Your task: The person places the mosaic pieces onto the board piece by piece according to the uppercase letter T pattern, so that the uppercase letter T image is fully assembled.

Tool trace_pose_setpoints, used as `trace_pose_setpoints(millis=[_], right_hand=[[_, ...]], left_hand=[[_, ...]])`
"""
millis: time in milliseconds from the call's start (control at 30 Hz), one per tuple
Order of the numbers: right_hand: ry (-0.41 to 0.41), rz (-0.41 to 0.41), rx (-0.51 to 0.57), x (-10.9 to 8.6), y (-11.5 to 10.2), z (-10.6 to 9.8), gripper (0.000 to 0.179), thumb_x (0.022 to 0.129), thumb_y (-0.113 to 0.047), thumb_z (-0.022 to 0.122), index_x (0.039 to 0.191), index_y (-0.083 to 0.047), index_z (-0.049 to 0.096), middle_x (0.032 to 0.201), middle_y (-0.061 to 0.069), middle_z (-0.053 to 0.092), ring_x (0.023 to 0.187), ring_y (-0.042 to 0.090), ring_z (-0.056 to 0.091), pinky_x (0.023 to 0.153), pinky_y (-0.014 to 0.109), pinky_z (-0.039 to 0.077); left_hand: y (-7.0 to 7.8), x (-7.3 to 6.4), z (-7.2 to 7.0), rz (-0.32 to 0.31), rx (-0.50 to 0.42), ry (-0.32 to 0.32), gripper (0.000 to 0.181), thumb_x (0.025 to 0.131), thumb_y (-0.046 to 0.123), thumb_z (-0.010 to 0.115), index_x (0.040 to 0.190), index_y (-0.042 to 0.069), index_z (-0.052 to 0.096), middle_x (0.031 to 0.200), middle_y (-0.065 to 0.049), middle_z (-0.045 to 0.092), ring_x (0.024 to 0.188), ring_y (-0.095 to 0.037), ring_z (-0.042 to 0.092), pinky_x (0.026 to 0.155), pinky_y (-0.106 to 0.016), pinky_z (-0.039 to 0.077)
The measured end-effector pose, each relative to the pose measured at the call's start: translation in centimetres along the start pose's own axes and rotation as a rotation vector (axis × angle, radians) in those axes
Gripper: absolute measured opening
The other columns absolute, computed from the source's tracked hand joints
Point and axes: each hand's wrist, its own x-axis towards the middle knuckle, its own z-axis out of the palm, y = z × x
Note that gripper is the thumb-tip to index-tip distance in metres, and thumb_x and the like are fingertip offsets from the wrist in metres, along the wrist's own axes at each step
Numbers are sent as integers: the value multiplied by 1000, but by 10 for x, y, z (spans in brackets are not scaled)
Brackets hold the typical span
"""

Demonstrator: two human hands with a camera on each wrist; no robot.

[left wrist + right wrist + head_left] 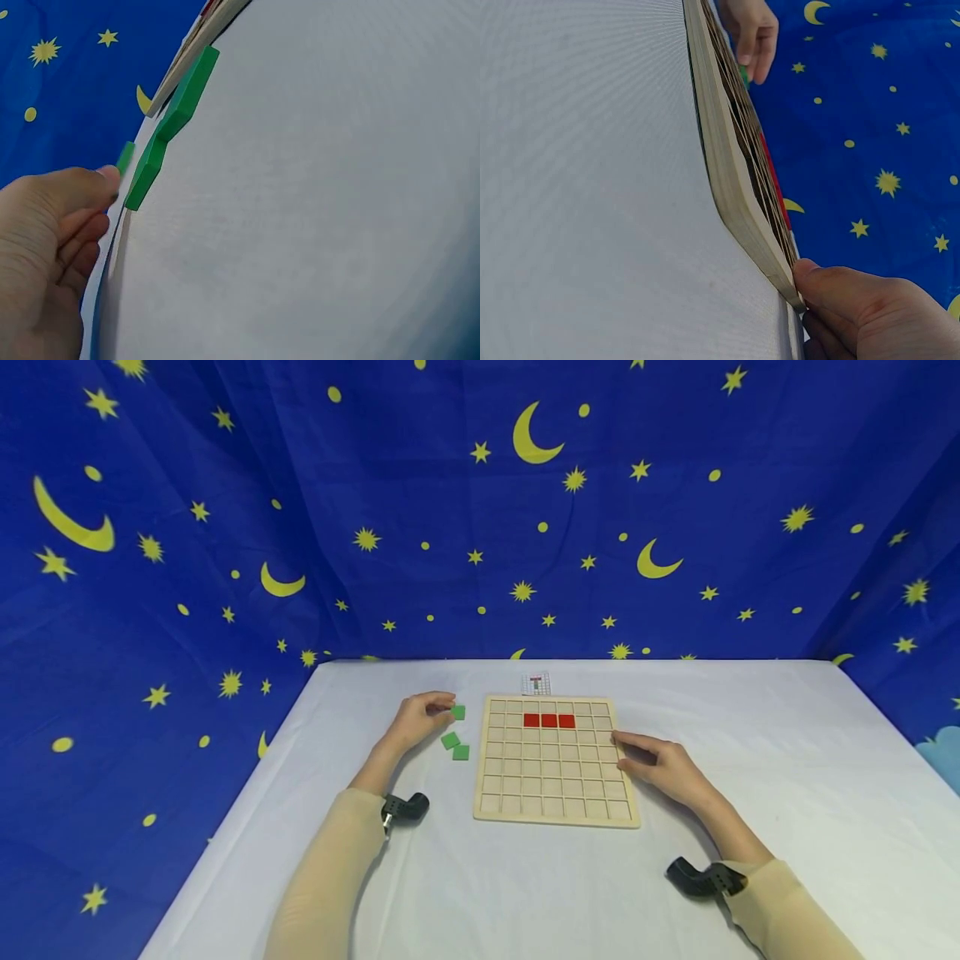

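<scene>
A square wooden grid board (557, 819) lies flat on the white table, with a row of three red tiles (549, 721) near its far edge. To its left, my left hand (420, 720) pinches a green tile (458, 712) between thumb and fingers; the left wrist view shows this tile (126, 156) at the thumb tip. Two more green tiles (461, 752) lie close together nearer me. At the board's right rim, my right hand (670, 770) grips the edge, its thumb on the rim in the right wrist view. Its other fingers are partly hidden there.
A small printed card (536, 683) with a grid pattern lies just beyond the board's far edge. White cloth covers the table (450, 893). Blue curtains (465, 510) with yellow moons and stars hang behind and at both sides.
</scene>
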Motion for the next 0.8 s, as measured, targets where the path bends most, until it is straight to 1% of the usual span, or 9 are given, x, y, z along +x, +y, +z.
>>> trace_pose_setpoints(millis=[233,400,567,733,800], right_hand=[[-2,7,4,0,-1,0,51,86,-21,70,132,-3,55,134,15,52,126,37,43,103,52,33],[-2,7,6,0,-1,0,52,86,-22,70,132,-4,55,134,15,52,126,37,42,103,52,33],[0,4,3,0,0,0,52,86,-23,71,132,-4,55,133,15,52,126,36,43,103,51,34],[-1,1,1,0,1,0,53,86,-24,71,132,-4,55,133,16,52,126,37,42,103,52,33],[-2,1,1,0,0,0,53,86,-24,71,132,-4,55,133,15,52,126,37,43,103,52,33]], left_hand=[[11,2,-12,7,-18,21,36,86,7,69,120,-2,62,110,-13,67,105,-29,60,93,-40,47],[17,4,-16,12,-19,16,38,87,9,69,123,-1,60,111,-11,66,104,-26,60,94,-37,46],[23,7,-17,48,-1,28,36,87,9,69,121,1,62,111,-10,67,102,-24,62,91,-34,48],[35,9,-15,85,-3,28,33,87,9,69,119,3,64,110,-11,67,100,-24,63,90,-33,49],[39,10,-13,95,-1,27,34,86,8,69,119,1,63,110,-12,67,100,-24,63,90,-34,49]])
